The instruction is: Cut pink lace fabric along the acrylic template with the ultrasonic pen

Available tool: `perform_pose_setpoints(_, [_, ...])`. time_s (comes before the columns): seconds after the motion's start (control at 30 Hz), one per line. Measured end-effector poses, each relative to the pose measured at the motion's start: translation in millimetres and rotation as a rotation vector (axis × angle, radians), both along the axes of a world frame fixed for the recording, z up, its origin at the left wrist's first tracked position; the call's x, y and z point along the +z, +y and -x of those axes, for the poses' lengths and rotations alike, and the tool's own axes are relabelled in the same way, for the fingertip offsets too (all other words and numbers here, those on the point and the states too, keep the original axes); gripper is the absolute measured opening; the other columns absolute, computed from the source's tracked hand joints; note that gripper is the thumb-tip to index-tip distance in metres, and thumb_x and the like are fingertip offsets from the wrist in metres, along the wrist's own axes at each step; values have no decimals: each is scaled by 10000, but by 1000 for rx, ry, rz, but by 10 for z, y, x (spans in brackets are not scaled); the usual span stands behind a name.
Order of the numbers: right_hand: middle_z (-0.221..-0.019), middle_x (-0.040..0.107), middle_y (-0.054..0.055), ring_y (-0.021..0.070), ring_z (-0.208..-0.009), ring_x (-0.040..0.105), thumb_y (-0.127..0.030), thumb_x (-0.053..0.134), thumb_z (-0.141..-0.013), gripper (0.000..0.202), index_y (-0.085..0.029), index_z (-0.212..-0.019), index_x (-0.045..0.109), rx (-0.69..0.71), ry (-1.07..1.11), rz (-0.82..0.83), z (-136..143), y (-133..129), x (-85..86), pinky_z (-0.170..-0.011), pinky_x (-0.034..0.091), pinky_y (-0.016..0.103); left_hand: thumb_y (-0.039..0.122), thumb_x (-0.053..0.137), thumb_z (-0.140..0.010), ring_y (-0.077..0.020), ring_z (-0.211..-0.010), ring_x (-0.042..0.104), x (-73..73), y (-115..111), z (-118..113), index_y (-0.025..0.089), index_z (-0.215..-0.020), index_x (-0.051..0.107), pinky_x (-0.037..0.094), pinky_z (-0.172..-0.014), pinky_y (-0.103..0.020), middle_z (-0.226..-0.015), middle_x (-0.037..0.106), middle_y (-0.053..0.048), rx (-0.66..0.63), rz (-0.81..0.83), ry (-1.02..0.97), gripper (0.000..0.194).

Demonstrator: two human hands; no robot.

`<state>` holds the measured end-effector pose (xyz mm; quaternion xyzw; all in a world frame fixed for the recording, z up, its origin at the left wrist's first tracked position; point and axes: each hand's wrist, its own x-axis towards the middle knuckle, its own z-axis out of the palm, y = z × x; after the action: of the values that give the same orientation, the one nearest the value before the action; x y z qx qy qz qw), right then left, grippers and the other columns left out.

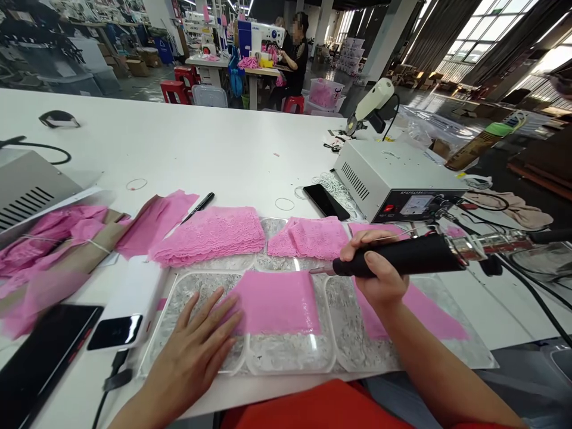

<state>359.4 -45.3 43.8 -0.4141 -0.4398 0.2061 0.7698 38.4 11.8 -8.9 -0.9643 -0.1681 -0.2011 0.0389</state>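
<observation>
Right hand [379,274]: one, closed around the black handle of a corded handpiece [411,257], its metal tip at the upper right corner of a pink fabric piece [281,301].
Left hand [196,339]: one, laid palm down, fingers spread, fingertips on that piece's left edge.
Beneath both: grey-marbled board [290,358] with pale rounded outlines, the piece lying across its middle.
Beyond the piece: a thick stack of pink lace [214,235] and, beside it, a smaller lace pile [310,237].
Behind these: black pen [203,204]; black smartphone [326,201]; grey control box [402,173], dial on its front.
Left side: white device [131,298] with dark screen; bundled pink fabric [49,244].
All on a white tabletop [214,149].
Across the room, I see a person [297,56] seated at a sewing machine [266,36].
</observation>
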Motion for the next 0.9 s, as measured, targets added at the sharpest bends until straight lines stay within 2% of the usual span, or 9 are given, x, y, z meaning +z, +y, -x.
perform_pose_setpoints(0.23, [-771,561,-13,115,-543,567,-247,616,-724,130,-218,-841,568,-6,-10,-7,-11,6,0,-534,473,292,195,501,-917,-252,-1414,326,-10,5,4,228,-1350,516,142,-1210,-473,-1418,519,-41,8,23,-7,434])
perform_pose_setpoints(0.7, [-762,588,-20,123,-560,597,-240,632,-754,81,-215,-820,591,27,-65,-28,-15,12,8,-560,500,306,188,495,-918,-257,-1420,312,-18,28,23,215,-1338,523,147,-1205,-482,-1429,506,-52,-8,25,3,422])
perform_pose_setpoints(0.9, [-776,579,-7,118,-541,587,-250,625,-732,121,-209,-845,614,30,-4,-54,-65,-42,29,-529,490,295,135,502,-914,-258,-1429,290,102,-55,-79,195,-1285,553,138,-1204,-509,-1391,546,-56,-43,26,-11,379])
